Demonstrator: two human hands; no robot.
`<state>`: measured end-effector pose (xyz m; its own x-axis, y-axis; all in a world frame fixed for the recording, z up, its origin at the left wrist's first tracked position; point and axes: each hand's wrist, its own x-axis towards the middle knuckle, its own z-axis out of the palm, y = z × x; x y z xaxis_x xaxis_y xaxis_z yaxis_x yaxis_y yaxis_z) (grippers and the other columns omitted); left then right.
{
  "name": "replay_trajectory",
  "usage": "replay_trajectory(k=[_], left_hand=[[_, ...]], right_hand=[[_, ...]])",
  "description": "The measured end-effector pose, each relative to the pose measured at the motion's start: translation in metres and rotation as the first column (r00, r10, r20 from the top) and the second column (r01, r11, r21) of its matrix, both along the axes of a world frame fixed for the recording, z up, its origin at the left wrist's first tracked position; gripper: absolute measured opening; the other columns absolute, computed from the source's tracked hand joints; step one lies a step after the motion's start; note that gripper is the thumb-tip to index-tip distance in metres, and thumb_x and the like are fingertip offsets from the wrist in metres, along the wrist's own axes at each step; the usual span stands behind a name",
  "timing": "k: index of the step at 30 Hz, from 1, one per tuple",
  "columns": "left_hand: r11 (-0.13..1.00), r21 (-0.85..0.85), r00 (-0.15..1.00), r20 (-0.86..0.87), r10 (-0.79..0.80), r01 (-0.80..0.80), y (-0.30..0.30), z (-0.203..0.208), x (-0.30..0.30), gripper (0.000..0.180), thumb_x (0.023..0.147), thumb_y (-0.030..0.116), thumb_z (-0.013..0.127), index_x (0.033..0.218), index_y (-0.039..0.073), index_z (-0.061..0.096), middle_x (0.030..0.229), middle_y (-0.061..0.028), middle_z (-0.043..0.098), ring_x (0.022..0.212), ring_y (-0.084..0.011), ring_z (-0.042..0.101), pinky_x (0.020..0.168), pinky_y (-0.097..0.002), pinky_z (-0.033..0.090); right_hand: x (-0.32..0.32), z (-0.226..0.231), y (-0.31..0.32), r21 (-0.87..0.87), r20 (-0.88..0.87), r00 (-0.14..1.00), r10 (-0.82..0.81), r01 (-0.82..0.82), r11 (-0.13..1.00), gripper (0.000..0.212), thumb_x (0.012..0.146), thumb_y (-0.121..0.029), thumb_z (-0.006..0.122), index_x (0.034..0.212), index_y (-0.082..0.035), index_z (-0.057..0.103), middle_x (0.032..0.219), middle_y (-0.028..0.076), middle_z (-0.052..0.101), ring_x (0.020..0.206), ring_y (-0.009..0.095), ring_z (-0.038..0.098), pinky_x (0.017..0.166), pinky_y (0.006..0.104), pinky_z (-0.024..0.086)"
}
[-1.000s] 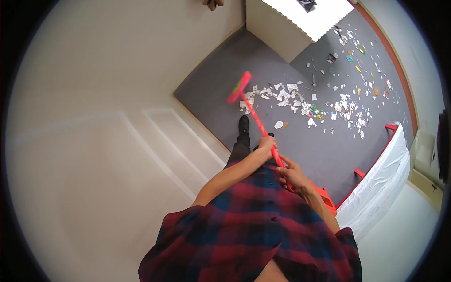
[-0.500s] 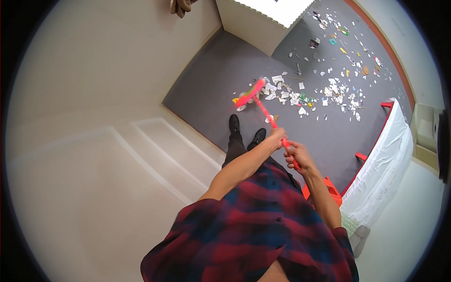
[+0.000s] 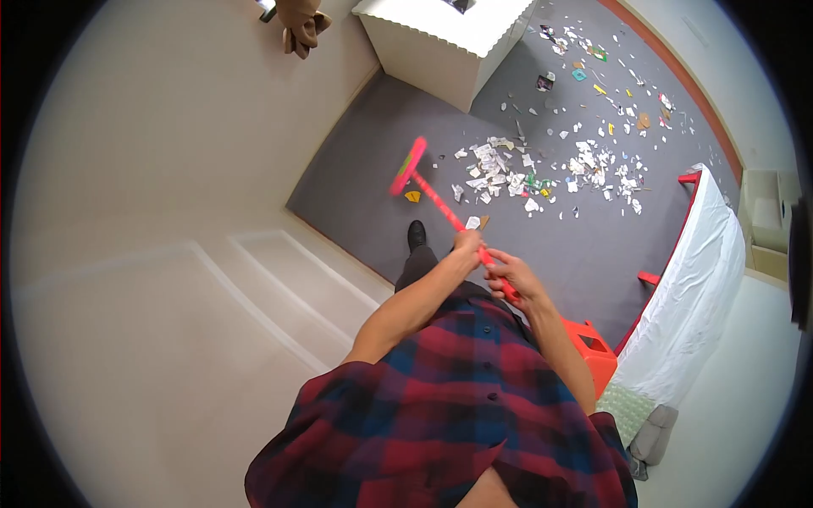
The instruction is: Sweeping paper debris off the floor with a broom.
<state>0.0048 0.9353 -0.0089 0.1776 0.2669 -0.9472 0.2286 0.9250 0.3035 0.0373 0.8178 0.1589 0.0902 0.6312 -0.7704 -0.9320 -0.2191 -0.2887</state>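
Observation:
Both of my hands grip the red handle of a broom (image 3: 438,204). My left hand (image 3: 468,244) wraps round the handle farther from me, and my right hand (image 3: 514,281) closes round its near end. The broom's pink and green head (image 3: 409,166) is at the far left, beside a yellow scrap (image 3: 412,196) on the grey floor. A pile of torn white paper and coloured bits (image 3: 500,169) lies to the right of the head. One white scrap (image 3: 472,223) is close to the handle, just beyond my left hand. Whether the bristles touch the floor, I cannot tell.
More scraps (image 3: 605,165) are strewn to the right and far right. A white box-like piece of furniture (image 3: 432,63) stands at the back. On the right is a red-framed bed with a white sheet (image 3: 690,279), near an orange stool (image 3: 597,351). A wall (image 3: 152,203) runs along the left.
The broom head has swung left, away from the paper pile, leaving the yellow scrap uncovered. Both hands have shifted slightly left, still on the handle. Only one of my shoes shows now.

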Motion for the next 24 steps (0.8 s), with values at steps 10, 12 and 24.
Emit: replay_trajectory(k=[10,12,24], left_hand=[[0.972,-0.039,0.969,0.094,-0.227,0.231,0.017,-0.006,-0.006,0.007,0.078,-0.002,0.046,0.079,0.003,0.043,0.058,-0.0035,0.04,0.042,-0.0133,0.038,0.036,-0.0278,0.031],[0.964,-0.058,0.959,0.13,-0.251,0.26,0.0,-0.013,0.033,0.009,0.078,-0.003,0.047,0.077,0.004,0.042,0.057,-0.003,0.04,0.041,-0.013,0.038,0.036,-0.0276,0.031],[0.929,-0.097,0.911,0.259,-0.322,0.356,-0.032,0.034,0.12,0.015,0.078,-0.003,0.053,0.079,0.006,0.041,0.055,-0.0016,0.04,0.041,-0.0114,0.039,0.036,-0.0258,0.033]], right_hand=[[0.016,-0.046,0.025,0.005,-0.212,0.976,-0.049,0.051,0.999,0.041,0.084,0.003,0.047,0.124,0.0,0.041,0.079,0.009,0.052,0.049,0.006,0.041,0.037,0.0165,0.031],[0.031,-0.025,0.01,-0.077,-0.062,0.993,-0.105,0.1,0.992,0.043,0.083,0.004,0.046,0.125,0.0,0.04,0.078,0.009,0.051,0.048,0.006,0.04,0.036,0.0171,0.031],[0.061,0.031,0.001,-0.076,0.215,0.935,-0.282,0.304,0.95,0.049,0.081,0.003,0.047,0.129,-0.004,0.036,0.07,0.004,0.046,0.047,0.006,0.041,0.036,0.0197,0.033]])
